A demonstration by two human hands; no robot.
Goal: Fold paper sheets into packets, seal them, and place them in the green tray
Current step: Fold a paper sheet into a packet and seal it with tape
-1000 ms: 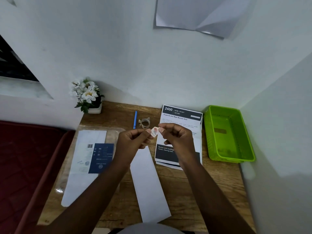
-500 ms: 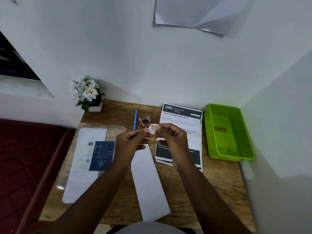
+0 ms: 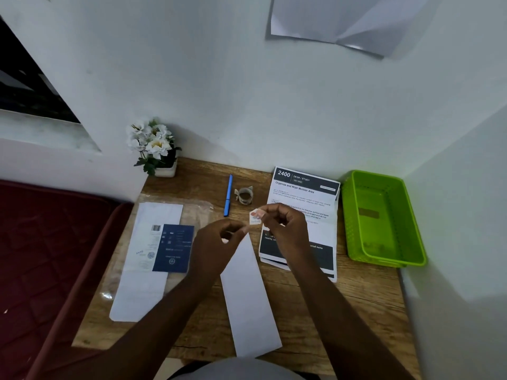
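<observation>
Above a wooden desk (image 3: 356,305), right hand (image 3: 285,229) pinching a small white sticker (image 3: 255,216) with red marks between thumb and fingertips. Left hand (image 3: 216,242) just beside it, fingers curled with thumb to forefinger, perhaps holding a scrap of backing, too blurred to tell. Beneath both hands, a long folded white packet (image 3: 251,303) lying flat on the desk. At far right against the wall, the green tray (image 3: 354,215), well apart from the packet. Under the right wrist, printed sheets (image 3: 304,193). Behind the hands, a blue pen (image 3: 228,195) and a sticker roll (image 3: 244,195). At left, a plastic-wrapped white pack (image 3: 153,270) with dark blue label; flowers (image 3: 152,144) in the corner.
</observation>
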